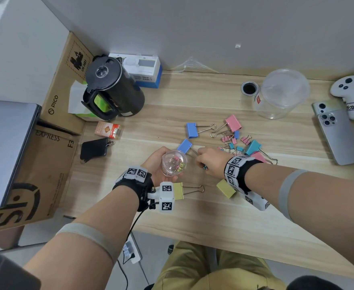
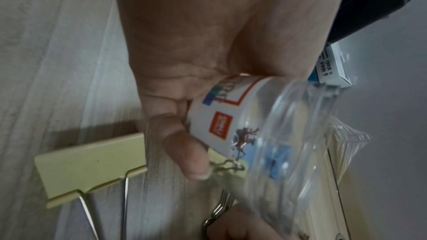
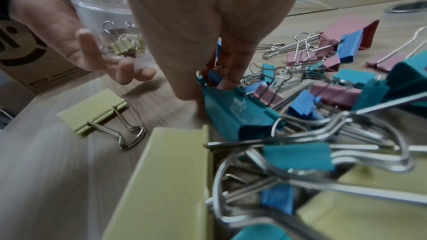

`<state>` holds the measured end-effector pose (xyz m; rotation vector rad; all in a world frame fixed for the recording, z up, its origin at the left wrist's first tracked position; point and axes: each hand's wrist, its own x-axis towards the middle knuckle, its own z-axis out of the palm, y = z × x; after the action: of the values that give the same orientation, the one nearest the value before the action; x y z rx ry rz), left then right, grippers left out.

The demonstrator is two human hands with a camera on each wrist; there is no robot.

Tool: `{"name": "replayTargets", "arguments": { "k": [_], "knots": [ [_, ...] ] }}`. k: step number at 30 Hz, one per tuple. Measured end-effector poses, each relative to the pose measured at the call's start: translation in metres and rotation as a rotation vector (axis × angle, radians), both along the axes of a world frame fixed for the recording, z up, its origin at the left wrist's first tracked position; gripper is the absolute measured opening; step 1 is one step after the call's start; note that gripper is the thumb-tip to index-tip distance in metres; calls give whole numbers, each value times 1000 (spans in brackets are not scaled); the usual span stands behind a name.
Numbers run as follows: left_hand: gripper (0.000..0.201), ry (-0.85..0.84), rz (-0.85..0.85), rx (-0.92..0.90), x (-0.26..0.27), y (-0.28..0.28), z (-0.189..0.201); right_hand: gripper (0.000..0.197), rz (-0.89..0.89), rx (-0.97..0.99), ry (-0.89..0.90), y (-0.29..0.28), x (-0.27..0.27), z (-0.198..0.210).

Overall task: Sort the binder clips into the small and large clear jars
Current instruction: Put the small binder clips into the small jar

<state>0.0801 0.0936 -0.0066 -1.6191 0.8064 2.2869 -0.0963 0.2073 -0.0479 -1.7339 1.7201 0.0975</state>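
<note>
The small jar (image 1: 173, 162), clear and tilted on its side, lies cupped in my left hand (image 1: 158, 164) just above the bench (image 1: 192, 216), fingers curled round its labelled wall; a few small pink and yellow clips (image 1: 178, 164) sit inside it. Just right of the jar, my right hand (image 1: 210, 162) is lowered into the near edge of the clip pile (image 1: 237, 143), its fingertips (image 3: 227, 72) closed on a small blue clip (image 3: 215, 76); a teal clip (image 3: 233, 114) lies touching the hand. The pile mixes small and large clips in pink, blue and teal. Apart from it lie two large blue clips (image 1: 191, 130), farther along the bench, and two large yellow clips (image 1: 179, 191), near my wrists. The large jar (image 1: 281, 94) stands upright at the far right of the bench, well apart from both hands, and I cannot see any clips in it. To its right lie two phones (image 1: 339, 135) and a white controller (image 1: 348, 95). At the far left stand a black kettle (image 1: 111, 88), a white and blue box (image 1: 144, 70) and cardboard boxes (image 1: 46, 164).
</note>
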Motion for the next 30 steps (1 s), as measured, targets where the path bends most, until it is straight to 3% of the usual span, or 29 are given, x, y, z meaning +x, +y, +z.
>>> {"name": "replayTargets", "arguments": {
  "k": [5, 14, 22, 27, 30],
  "knots": [
    [38, -39, 50, -26, -3, 0, -2, 17, -64, 0, -72, -4, -8, 7],
    [34, -107, 120, -80, -14, -2, -4, 13, -573, -166, -452, -28, -27, 64],
    [37, -44, 91, -94, -45, 2, 10, 17, -480, -114, -552, -34, -14, 84],
    [42, -31, 67, -76, -48, 5, 0, 21, -784, -27, -833, -25, -35, 84],
    [40, -11, 46, -43, -47, 9, -2, 24, -892, -107, -750, -13, -55, 72]
  ]
}}
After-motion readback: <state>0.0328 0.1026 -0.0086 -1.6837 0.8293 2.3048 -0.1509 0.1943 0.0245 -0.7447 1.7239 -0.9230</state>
